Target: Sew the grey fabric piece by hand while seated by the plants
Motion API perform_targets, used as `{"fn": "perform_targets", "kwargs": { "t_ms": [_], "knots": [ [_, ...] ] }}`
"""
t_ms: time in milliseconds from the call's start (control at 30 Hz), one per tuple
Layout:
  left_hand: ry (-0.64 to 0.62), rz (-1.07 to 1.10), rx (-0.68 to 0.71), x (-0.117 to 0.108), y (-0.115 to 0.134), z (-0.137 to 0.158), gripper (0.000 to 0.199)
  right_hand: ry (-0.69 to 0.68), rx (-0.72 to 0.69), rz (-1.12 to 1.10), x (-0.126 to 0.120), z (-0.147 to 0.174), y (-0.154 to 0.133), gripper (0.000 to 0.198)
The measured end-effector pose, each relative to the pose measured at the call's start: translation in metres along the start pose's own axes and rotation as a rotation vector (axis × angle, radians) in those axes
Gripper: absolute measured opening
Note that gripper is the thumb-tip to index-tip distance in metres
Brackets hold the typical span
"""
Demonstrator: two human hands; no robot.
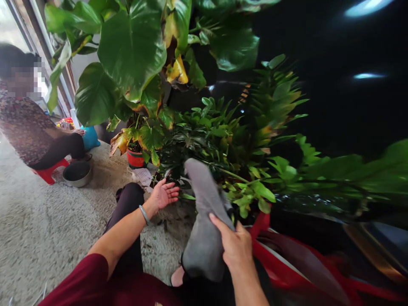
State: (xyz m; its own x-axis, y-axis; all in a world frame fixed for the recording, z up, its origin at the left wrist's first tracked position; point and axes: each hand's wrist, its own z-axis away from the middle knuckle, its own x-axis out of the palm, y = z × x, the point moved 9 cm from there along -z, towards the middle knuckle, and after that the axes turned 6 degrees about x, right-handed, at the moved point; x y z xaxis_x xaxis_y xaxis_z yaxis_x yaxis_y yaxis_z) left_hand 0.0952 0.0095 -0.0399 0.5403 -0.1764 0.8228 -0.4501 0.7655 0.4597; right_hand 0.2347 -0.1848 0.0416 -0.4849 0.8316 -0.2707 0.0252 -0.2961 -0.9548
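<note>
A grey cloth (204, 229) hangs in front of me over my lap, its upper end bent up towards the plants and slightly blurred. My right hand (236, 238) is closed around the cloth's right side, thumb on top. To the left of the cloth and apart from it, my left hand (164, 194) is open and holds nothing, palm up with the fingers stretched out. Just beyond that hand are the leafy plants (204, 131) and a piece of printed paper (143, 176) on the ground.
A red pot (135, 158) holds a large-leaved plant (132, 49). At the left a person (28, 123) sits on a red stool (51, 170), by a dark basin (77, 173) and a blue bag (90, 137). A red bag (287, 250) lies at my right on the concrete floor (47, 225).
</note>
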Motion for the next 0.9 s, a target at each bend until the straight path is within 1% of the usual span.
{"fn": "perform_targets", "kwargs": {
  "t_ms": [33,67,100,167,267,300,333,400,467,533,567,600,633,667,767,800,833,900],
  "knots": [
    [0.002,-0.01,-0.011,0.001,-0.001,-0.001,0.04,0.06,-0.005,-0.024,-0.006,-0.003,-0.004,0.059],
    [0.005,-0.017,-0.015,0.002,-0.002,-0.001,0.04,0.093,-0.014,-0.037,-0.007,-0.003,-0.007,0.06],
    [0.006,-0.022,-0.016,0.002,-0.003,-0.002,0.039,0.089,-0.024,-0.035,-0.003,0.0,-0.008,0.06],
    [0.013,-0.022,-0.025,0.003,-0.006,-0.002,0.038,-0.01,-0.045,0.008,0.016,0.013,-0.007,0.057],
    [0.041,0.005,-0.016,0.0,-0.006,-0.003,0.036,-0.271,-0.076,0.076,0.051,0.037,0.004,0.05],
    [0.049,0.01,-0.013,-0.001,-0.006,-0.003,0.036,-0.318,-0.072,0.083,0.056,0.042,0.008,0.048],
    [0.053,0.009,-0.013,-0.002,-0.005,-0.003,0.036,-0.33,-0.057,0.081,0.055,0.042,0.012,0.048],
    [0.045,-0.006,-0.022,-0.002,-0.004,-0.003,0.037,-0.257,-0.012,0.049,0.042,0.032,0.017,0.052],
    [0.036,-0.026,-0.027,-0.002,-0.002,-0.001,0.037,-0.117,0.021,0.014,0.021,0.016,0.016,0.057],
    [0.046,-0.055,-0.031,-0.003,-0.003,0.0,0.034,0.016,0.021,-0.005,0.003,0.005,0.011,0.061],
    [0.06,-0.074,-0.038,-0.004,-0.004,0.0,0.032,0.059,0.015,-0.007,-0.001,0.004,0.009,0.062],
    [0.075,-0.092,-0.045,-0.005,-0.006,0.0,0.03,0.071,0.009,-0.006,0.0,0.005,0.007,0.062],
    [0.089,-0.106,-0.053,-0.007,-0.008,-0.001,0.029,0.049,0.003,-0.003,0.005,0.009,0.008,0.061],
    [0.099,-0.113,-0.061,-0.008,-0.01,-0.002,0.027,-0.004,-0.004,0.002,0.014,0.015,0.008,0.059],
    [0.133,-0.088,-0.054,-0.014,-0.013,-0.007,0.022,-0.235,-0.007,0.033,0.048,0.039,0.014,0.053],
    [0.15,-0.075,-0.047,-0.017,-0.013,-0.009,0.021,-0.289,-0.003,0.039,0.056,0.045,0.015,0.053],
    [0.164,-0.07,-0.045,-0.019,-0.014,-0.01,0.02,-0.316,0.001,0.039,0.059,0.049,0.014,0.052],
    [0.168,-0.089,-0.072,-0.022,-0.015,-0.01,0.021,-0.302,0.004,0.021,0.057,0.048,0.008,0.053]
  ]
}}
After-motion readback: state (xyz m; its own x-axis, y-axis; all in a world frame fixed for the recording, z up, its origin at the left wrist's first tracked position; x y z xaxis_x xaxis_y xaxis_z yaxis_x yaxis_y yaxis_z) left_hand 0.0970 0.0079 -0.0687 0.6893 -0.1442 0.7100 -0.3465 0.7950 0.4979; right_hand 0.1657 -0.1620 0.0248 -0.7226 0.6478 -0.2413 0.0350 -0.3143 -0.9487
